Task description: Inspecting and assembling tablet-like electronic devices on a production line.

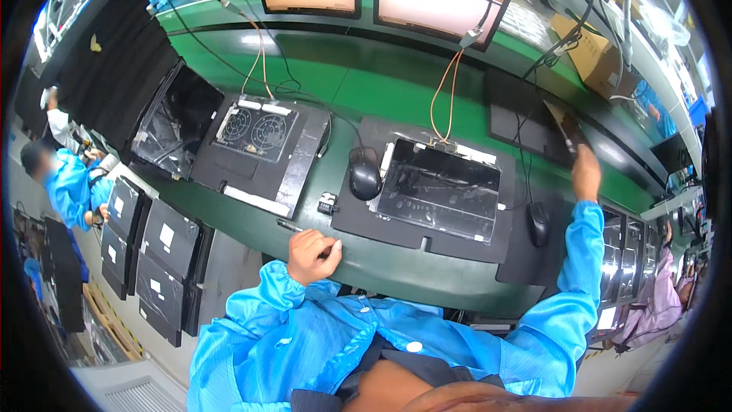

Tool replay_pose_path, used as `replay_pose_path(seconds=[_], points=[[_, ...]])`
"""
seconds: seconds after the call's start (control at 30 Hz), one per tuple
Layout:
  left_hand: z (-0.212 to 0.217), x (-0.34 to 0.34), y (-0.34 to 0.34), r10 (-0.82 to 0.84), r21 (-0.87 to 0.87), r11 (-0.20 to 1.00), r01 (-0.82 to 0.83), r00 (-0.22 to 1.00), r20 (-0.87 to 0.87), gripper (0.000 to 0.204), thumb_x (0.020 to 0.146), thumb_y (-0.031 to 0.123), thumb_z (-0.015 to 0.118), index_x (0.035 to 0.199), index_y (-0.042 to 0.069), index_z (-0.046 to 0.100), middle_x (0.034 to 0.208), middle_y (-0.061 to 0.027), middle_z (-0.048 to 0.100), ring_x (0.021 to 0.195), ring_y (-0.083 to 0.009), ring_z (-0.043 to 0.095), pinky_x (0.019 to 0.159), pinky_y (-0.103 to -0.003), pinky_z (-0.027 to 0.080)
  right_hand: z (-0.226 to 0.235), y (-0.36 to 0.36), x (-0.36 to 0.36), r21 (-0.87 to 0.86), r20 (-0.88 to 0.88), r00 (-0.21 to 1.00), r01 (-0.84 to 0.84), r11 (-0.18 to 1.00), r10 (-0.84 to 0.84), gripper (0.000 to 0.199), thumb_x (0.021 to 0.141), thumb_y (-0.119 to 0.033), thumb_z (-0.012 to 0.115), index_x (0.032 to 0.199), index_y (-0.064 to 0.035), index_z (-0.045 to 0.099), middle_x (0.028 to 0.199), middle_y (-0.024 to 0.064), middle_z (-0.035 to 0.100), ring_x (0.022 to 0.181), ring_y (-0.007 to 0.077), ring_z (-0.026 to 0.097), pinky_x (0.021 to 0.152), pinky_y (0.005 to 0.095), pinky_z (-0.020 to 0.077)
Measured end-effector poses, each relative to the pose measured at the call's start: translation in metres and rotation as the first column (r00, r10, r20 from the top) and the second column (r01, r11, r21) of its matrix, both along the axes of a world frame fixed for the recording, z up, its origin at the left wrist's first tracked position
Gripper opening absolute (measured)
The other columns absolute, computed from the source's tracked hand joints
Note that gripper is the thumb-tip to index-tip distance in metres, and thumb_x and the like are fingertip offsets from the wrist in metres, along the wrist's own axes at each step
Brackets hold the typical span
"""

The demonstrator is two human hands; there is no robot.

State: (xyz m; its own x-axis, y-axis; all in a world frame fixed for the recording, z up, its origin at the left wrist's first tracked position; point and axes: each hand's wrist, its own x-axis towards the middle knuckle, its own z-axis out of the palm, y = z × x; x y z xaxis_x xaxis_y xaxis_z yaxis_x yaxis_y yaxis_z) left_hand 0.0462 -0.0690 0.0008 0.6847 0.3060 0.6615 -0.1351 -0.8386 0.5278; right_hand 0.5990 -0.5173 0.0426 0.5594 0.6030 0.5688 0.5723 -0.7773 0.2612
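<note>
Right hand (585,174): closed on a thin, shiny dark panel (563,121), at the green table's (354,90) right
Left hand (313,255): curled by a small dark stick (289,226); cannot tell if gripping
Glossy screen (442,189): smooth rectangle, flat on a dull black mat (381,232)

Tabletop (381,91): green, smooth, semi-gloss. Mat (357,217), 3 o'clock: matt black, foam-like. Filmed panel (442,187) on it: glossy, clear wrap creased. Held panel (566,123), near 2: glossy, material unclear. Mouse (364,174), centre: smooth black plastic. Right sleeve (583,252), near 4: shiny blue cloth. Carton (596,59), 2: cardboard. Curtain (103,72), 10: matt, cloth-like.
</note>
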Motion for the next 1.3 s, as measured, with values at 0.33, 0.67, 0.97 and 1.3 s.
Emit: replay_pose_path(seconds=[0.33, 0.67, 0.97, 1.3], points=[[0.060, -0.004, -0.023, -0.658, -0.719, 0.575, 0.391, 0.743, -0.122, 0.039, 0.098, 0.024, 0.069, 0.130, 0.001, 0.067, 0.109, -0.0146, 0.072, 0.102, -0.0241, 0.070, 0.092, -0.039, 0.054, 0.121, 0.022, -0.307, 0.411, 0.288, 0.955, -0.188, 0.892, 0.069, 0.028, 0.091, 0.006, 0.069, 0.118, 0.0030, 0.067, 0.108, 0.0188, 0.071, 0.095, 0.0334, 0.070, 0.085, 0.0409, 0.0545], [0.095, -0.052, 0.000, -0.259, -0.929, -0.151, 0.339, 0.893, 0.368, 0.041, 0.098, 0.019, 0.070, 0.133, 0.001, 0.058, 0.127, -0.0127, 0.067, 0.118, -0.0274, 0.066, 0.102, -0.045, 0.052, 0.106, 0.249, -0.434, -0.023, 0.154, 0.362, -0.929, 0.369, 0.920, 0.031, 0.085, -0.012, 0.076, 0.114, -0.0179, 0.071, 0.119, 0.0044, 0.070, 0.113, 0.0230, 0.068, 0.099, 0.0419, 0.0501], [0.042, -0.191, 0.075, 0.413, -0.857, -0.072, 0.510, 0.797, 0.440, 0.042, 0.097, 0.005, 0.062, 0.139, 0.000, 0.057, 0.138, -0.0131, 0.064, 0.129, -0.0288, 0.060, 0.115, -0.045, 0.044, 0.028, 0.450, -0.346, 0.128, -0.227, 0.522, -0.821, 0.557, 0.822, 0.019, 0.081, -0.015, 0.075, 0.097, -0.0050, 0.072, 0.105, 0.0114, 0.069, 0.111, 0.0289, 0.063, 0.101, 0.0436, 0.0456], [0.028, -0.200, 0.091, 0.452, -0.771, -0.163, 0.616, 0.741, 0.497, 0.042, 0.099, 0.004, 0.060, 0.141, 0.002, 0.056, 0.143, -0.0128, 0.061, 0.134, -0.0292, 0.056, 0.119, -0.046, 0.040, 0.008, 0.487, -0.321, -0.266, -0.400, 0.603, -0.797, 0.542, 0.690, 0.013, 0.075, -0.012, 0.072, 0.087, -0.0116, 0.076, 0.096, 0.0063, 0.071, 0.103, 0.0246, 0.062, 0.096, 0.0392, 0.0442]])
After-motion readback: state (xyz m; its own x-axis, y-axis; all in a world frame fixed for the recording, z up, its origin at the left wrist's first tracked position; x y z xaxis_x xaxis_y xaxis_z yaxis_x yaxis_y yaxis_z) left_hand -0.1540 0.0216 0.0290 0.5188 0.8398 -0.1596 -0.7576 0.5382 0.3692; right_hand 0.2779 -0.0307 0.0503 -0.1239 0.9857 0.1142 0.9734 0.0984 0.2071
